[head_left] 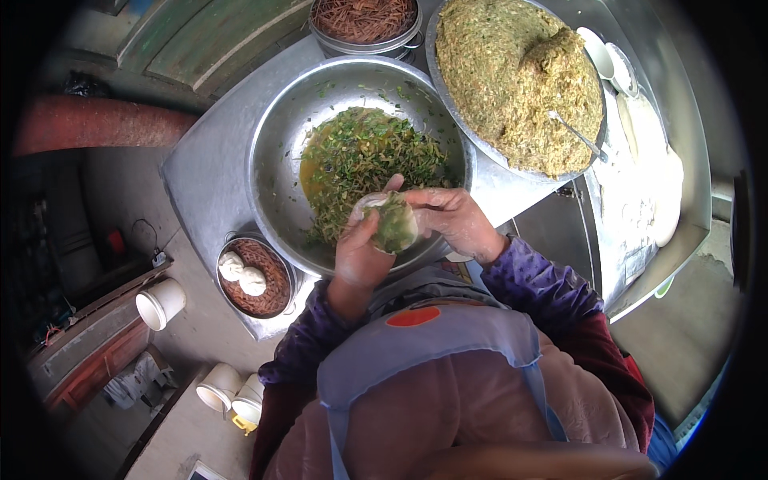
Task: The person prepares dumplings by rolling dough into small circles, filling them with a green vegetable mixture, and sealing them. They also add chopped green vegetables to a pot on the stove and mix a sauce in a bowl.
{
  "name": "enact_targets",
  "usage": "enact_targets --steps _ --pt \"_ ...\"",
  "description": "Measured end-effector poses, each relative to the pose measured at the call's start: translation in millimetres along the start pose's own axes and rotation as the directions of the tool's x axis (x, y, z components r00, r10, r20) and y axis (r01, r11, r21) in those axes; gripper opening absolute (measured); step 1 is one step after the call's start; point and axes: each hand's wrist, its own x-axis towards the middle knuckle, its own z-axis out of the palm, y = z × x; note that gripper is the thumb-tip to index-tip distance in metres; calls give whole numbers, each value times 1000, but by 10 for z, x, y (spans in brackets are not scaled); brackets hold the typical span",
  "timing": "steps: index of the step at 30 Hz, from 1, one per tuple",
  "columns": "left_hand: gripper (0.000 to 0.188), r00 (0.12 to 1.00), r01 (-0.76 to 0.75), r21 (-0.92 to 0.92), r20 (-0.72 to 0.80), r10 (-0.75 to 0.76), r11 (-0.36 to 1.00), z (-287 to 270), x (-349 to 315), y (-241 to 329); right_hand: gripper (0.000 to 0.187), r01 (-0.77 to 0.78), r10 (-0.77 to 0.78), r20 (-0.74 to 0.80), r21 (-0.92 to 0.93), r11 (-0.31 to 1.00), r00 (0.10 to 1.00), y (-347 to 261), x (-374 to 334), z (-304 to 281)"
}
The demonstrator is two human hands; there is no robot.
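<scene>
My left hand (360,258) cups a round dough wrapper (397,226) with green chopped filling in its middle. The fingers of my right hand (459,222) pinch the far right edge of that wrapper. Both hands are over the near side of a wide steel bowl (274,148). Inside the bowl lies a chopped green vegetable mix (376,144), with yellowish liquid at its left. To the left of the bowl, two white buns (242,274) sit in a small round steamer (276,302) lined with brown strands.
At the far right, a big pan (433,60) holds a heap of yellow-green filling (512,80) and a metal spoon (580,136). Beyond the bowl stands another steamer (366,20). White dough (668,192) lies on the floury right-hand surface. White buckets (162,304) stand at lower left.
</scene>
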Motion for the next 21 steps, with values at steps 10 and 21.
enact_targets --steps 10,21 --pt "25 992 17 83 -123 -7 996 -6 -13 -13 9 -55 56 23 -17 998 998 -105 53 -44" --pt "35 979 115 199 -186 -78 973 110 48 93 13 -4 22 88 -192 981 996 -207 142 -89"
